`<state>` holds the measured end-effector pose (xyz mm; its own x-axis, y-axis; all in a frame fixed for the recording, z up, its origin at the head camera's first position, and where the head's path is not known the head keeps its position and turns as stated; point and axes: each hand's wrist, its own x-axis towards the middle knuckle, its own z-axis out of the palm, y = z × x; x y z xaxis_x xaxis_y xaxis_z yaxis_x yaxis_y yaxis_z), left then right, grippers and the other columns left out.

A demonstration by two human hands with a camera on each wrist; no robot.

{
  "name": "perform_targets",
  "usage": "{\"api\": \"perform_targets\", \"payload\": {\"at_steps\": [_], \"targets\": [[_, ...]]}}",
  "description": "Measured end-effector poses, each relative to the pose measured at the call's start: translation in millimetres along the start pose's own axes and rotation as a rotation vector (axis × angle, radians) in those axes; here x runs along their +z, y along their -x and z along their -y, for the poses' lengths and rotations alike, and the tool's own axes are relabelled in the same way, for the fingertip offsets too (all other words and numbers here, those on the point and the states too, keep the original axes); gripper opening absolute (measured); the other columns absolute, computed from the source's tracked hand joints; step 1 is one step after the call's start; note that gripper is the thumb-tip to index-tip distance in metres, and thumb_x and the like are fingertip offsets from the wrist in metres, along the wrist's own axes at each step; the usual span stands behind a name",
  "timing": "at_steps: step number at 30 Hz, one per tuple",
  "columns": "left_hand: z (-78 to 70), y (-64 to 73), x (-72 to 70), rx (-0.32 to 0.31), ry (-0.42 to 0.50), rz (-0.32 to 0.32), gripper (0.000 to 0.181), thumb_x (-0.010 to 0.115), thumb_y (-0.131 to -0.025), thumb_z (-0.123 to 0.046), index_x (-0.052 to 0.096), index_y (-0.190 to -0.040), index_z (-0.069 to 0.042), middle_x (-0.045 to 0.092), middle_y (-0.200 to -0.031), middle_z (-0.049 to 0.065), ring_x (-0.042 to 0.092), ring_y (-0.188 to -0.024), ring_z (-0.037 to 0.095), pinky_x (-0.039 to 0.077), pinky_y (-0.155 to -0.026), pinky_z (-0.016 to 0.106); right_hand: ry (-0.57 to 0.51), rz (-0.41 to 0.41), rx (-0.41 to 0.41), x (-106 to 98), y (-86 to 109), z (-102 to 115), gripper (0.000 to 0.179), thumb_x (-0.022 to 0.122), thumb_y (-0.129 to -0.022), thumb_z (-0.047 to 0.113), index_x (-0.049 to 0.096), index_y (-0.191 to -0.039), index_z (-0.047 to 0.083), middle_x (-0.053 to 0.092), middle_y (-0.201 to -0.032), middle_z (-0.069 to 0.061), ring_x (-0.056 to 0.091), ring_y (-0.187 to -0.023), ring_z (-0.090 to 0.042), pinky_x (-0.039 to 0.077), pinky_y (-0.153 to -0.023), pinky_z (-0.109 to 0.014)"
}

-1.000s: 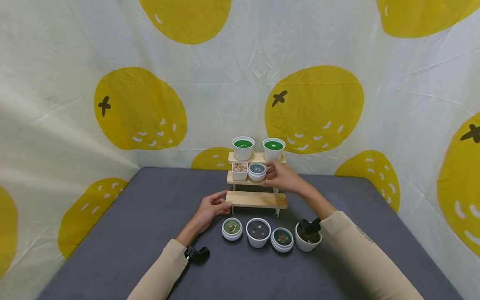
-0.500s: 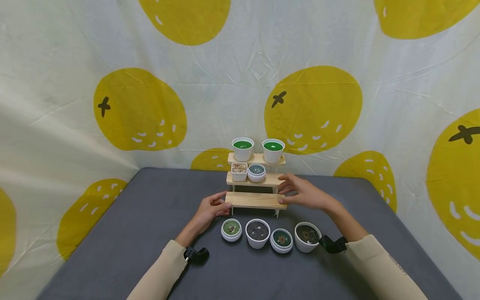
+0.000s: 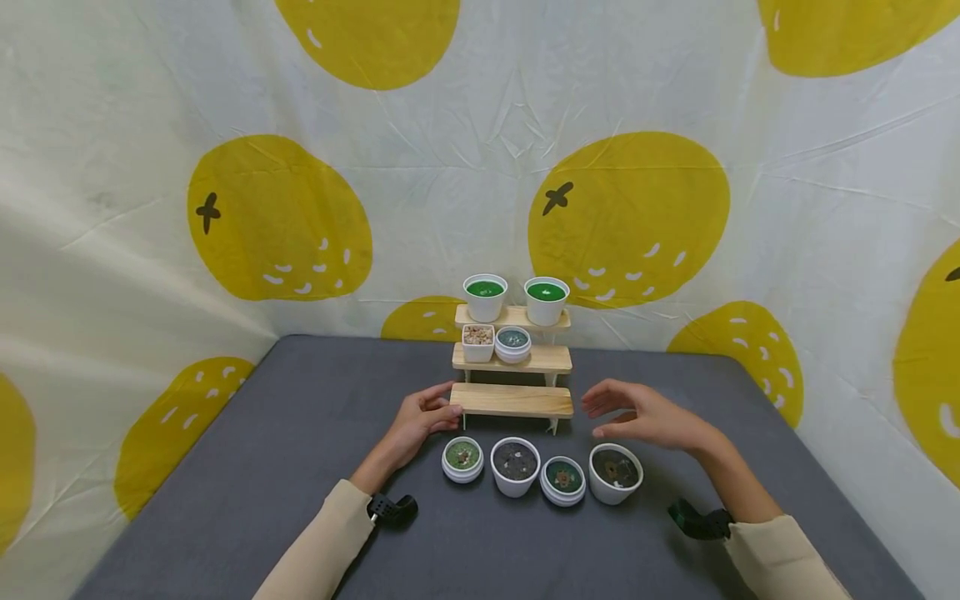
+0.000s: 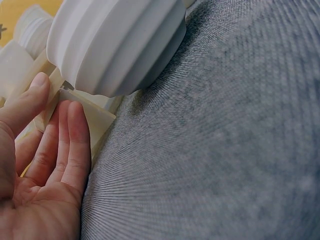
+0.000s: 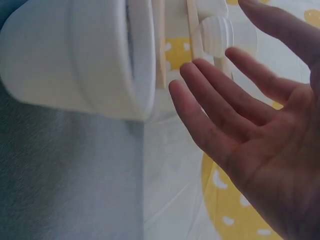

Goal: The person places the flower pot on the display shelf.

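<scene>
A three-step wooden stand (image 3: 517, 402) faces me at the back of the table. My left hand (image 3: 422, 423) pinches the left end of its lowest step, thumb above; in the left wrist view the fingers (image 4: 75, 145) lie along the pale leg. My right hand (image 3: 647, 414) hovers right of the stand, holding nothing, fingers spread and relaxed in the right wrist view. Two white pots with green tops, a left one (image 3: 486, 298) and a right one (image 3: 546, 301), stand on the top step. A square white pot (image 3: 478, 342) and a round blue-grey-topped pot (image 3: 513, 344) share the middle step.
A row of white pots stands before the stand: a green-topped one (image 3: 462, 459), a dark-topped one (image 3: 516, 467), a low dark-green one (image 3: 563, 481) and a brown-topped one (image 3: 615, 473) below my right hand. A patterned cloth (image 3: 450, 208) hangs behind the grey table (image 3: 300, 433).
My right hand has left the round blue-grey-topped pot on the middle step, passed the right end of the lowest step and drawn back to the right. The left hand has stayed put.
</scene>
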<state>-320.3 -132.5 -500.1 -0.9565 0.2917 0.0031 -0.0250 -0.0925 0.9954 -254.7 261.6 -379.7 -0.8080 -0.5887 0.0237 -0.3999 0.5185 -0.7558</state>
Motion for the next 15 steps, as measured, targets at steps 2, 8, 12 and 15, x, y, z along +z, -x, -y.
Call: {"api": "perform_targets", "payload": {"at_steps": [2,8,12,15], "targets": [[-0.1,0.0,0.0,-0.002,0.0,-0.001,0.067,0.078,-0.093,-0.012,0.048,-0.153,-0.007,0.073,-0.098,0.004,0.073,-0.089,0.013,0.064,-0.082,0.03,-0.01,0.025,0.002,-0.2,2.8,-4.3,0.042,0.076,-0.095,0.019,0.06,-0.131,0.005,0.066,-0.13,-0.017,0.064,-0.12,-0.04,0.059,-0.095,-0.036],[0.6,0.0,-0.2,-0.015,-0.002,-0.009,0.067,0.078,-0.093,-0.012,0.048,-0.154,-0.007,0.073,-0.099,0.005,0.073,-0.089,0.014,0.064,-0.082,0.03,-0.076,0.114,0.012,-0.3,7.3,-13.8,0.042,0.074,-0.096,0.018,0.059,-0.133,0.003,0.064,-0.132,-0.027,0.063,-0.121,-0.045,0.059,-0.095,-0.034],[1.2,-0.4,-0.6,-0.018,0.001,-0.009,0.067,0.078,-0.093,-0.011,0.049,-0.153,-0.008,0.073,-0.099,0.005,0.073,-0.09,0.014,0.064,-0.082,0.03,-0.105,0.184,0.031,0.1,8.1,-17.2,0.044,0.073,-0.096,0.015,0.057,-0.135,0.001,0.064,-0.131,-0.028,0.062,-0.121,-0.044,0.058,-0.095,-0.036],[1.0,-0.9,-0.6,-0.012,0.003,-0.005,0.066,0.077,-0.094,-0.011,0.048,-0.153,-0.007,0.073,-0.099,0.005,0.073,-0.09,0.014,0.064,-0.083,0.03,-0.109,0.222,0.04,0.4,8.3,-20.5,0.046,0.074,-0.095,0.014,0.057,-0.136,-0.001,0.065,-0.13,-0.027,0.064,-0.121,-0.04,0.058,-0.093,-0.035]]}}
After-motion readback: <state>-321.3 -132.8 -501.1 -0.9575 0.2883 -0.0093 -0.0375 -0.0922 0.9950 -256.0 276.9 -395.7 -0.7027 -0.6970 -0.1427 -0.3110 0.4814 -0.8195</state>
